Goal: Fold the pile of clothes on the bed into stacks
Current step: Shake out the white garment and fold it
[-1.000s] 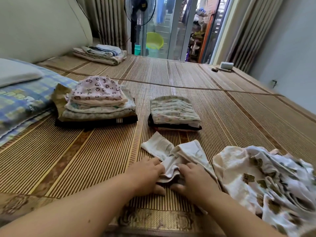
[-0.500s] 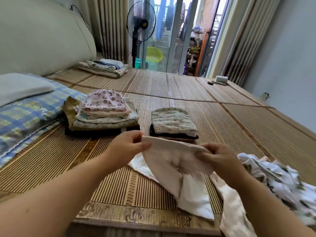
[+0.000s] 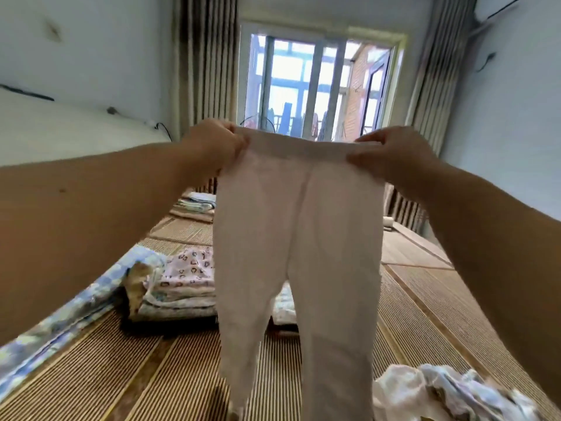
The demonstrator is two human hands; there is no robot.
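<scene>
1. We hold the pale leggings [image 3: 299, 238] up over the near edge of the bed [image 3: 91, 375], left hand [image 3: 218, 144] and right hand [image 3: 391, 153] each pinching a waistband corner.
2. They look light, soft and limp; the waistband seems the surest hold.

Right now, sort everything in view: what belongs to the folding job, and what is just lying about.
Job: pale leggings, held up by the waistband in the left hand and right hand; folded stack with the heart-print top; crumpled pile, lower right.
Lying about: blue checked pillow; curtains; small white object on the far right of the mat.
</scene>
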